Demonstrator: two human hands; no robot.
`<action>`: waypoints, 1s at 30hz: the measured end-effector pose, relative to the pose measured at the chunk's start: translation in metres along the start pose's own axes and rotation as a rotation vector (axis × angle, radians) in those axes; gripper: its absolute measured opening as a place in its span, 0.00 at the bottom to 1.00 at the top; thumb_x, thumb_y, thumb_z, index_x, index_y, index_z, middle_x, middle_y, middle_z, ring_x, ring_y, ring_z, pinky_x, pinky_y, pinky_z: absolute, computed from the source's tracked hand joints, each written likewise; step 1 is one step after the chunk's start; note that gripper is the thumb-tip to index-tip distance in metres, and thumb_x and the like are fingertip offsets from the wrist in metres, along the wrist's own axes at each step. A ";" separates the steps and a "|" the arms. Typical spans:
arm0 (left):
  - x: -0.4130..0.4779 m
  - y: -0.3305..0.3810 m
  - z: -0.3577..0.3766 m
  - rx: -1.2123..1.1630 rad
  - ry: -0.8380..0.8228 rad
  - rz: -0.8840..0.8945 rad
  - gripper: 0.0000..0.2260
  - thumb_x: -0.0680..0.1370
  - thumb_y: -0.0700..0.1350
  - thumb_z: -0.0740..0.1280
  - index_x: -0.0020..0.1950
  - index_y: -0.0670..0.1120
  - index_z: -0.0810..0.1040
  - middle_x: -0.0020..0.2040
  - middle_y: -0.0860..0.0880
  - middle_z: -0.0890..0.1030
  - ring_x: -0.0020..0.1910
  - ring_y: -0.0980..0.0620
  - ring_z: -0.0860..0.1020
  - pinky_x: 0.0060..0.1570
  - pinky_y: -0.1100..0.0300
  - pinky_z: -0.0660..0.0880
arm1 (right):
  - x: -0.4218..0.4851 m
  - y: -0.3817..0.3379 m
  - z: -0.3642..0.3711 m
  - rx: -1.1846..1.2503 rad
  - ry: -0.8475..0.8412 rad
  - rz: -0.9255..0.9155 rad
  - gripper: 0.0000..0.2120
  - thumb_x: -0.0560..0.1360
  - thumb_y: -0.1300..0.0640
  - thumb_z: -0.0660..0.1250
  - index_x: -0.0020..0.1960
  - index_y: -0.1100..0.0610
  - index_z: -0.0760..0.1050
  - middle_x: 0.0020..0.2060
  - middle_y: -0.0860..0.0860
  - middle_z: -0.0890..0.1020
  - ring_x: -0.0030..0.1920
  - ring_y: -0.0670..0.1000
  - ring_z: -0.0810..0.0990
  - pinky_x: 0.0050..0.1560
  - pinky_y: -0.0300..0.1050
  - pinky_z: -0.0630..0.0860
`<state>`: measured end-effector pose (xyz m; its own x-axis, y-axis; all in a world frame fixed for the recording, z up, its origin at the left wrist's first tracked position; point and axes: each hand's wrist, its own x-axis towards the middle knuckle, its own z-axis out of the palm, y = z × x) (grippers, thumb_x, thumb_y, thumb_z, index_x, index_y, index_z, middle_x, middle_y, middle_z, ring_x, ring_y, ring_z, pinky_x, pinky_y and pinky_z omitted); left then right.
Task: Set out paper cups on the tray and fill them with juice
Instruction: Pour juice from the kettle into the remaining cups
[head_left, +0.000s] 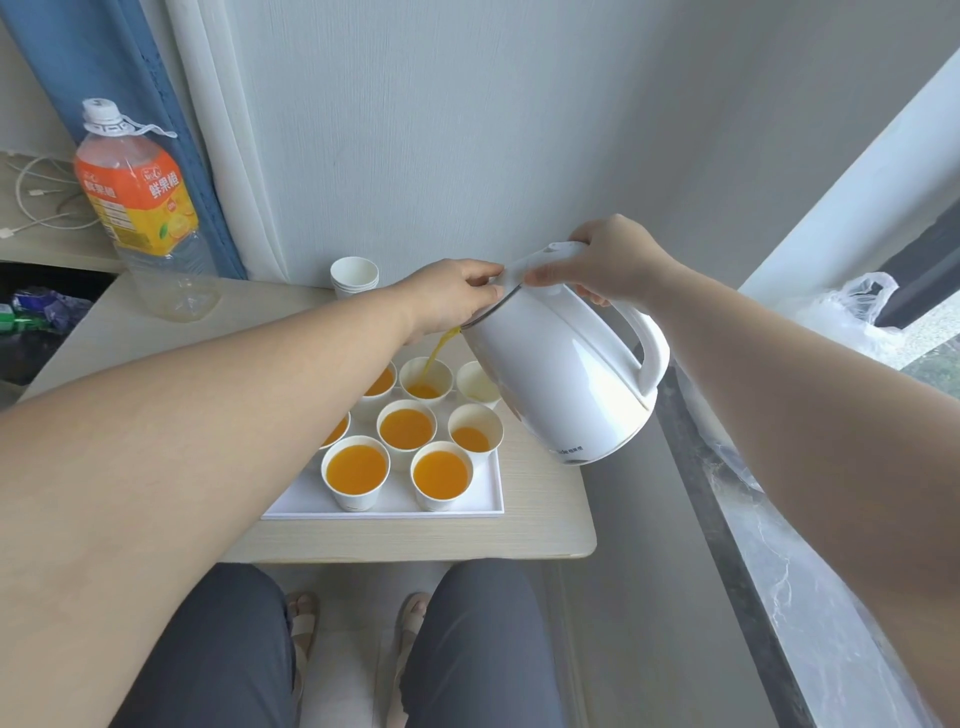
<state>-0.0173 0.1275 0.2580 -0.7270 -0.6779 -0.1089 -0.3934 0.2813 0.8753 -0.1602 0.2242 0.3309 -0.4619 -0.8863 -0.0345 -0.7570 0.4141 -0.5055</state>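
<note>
Right hand (602, 260) grips the kettle (561, 374) handle, left hand (452, 296) pinches its lid steady so juice lands in the back cup (426, 379).

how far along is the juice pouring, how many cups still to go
Nearly done. Cups are set out on the tray, and at least five hold juice, such as the front cup; two more are partly hidden by the left arm. In hand: the right hand tips the kettle, the left hand steadying its lid, pouring into the back middle cup. Left: the back right cup looks empty.
</note>
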 end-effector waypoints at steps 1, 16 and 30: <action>0.000 0.001 0.000 0.002 -0.001 0.000 0.20 0.80 0.48 0.63 0.72 0.50 0.69 0.69 0.49 0.73 0.67 0.53 0.71 0.68 0.58 0.67 | 0.000 0.000 0.000 -0.003 0.000 0.002 0.22 0.64 0.44 0.77 0.30 0.55 0.68 0.13 0.44 0.68 0.21 0.47 0.67 0.20 0.34 0.63; -0.003 0.005 -0.002 -0.010 0.000 0.002 0.20 0.80 0.48 0.63 0.72 0.49 0.69 0.69 0.49 0.73 0.67 0.52 0.71 0.69 0.56 0.67 | -0.001 -0.007 -0.006 -0.051 0.011 0.008 0.23 0.64 0.43 0.77 0.28 0.55 0.67 0.14 0.45 0.69 0.22 0.49 0.67 0.25 0.39 0.65; -0.003 0.011 -0.003 -0.001 0.000 0.010 0.20 0.80 0.48 0.62 0.72 0.49 0.68 0.69 0.50 0.73 0.67 0.53 0.71 0.68 0.59 0.67 | -0.004 -0.012 -0.011 -0.088 0.015 0.014 0.22 0.64 0.43 0.76 0.30 0.55 0.68 0.17 0.46 0.69 0.24 0.49 0.69 0.25 0.39 0.65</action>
<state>-0.0170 0.1305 0.2693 -0.7307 -0.6753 -0.1002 -0.3860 0.2876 0.8765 -0.1545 0.2249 0.3465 -0.4794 -0.8772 -0.0277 -0.7875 0.4439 -0.4275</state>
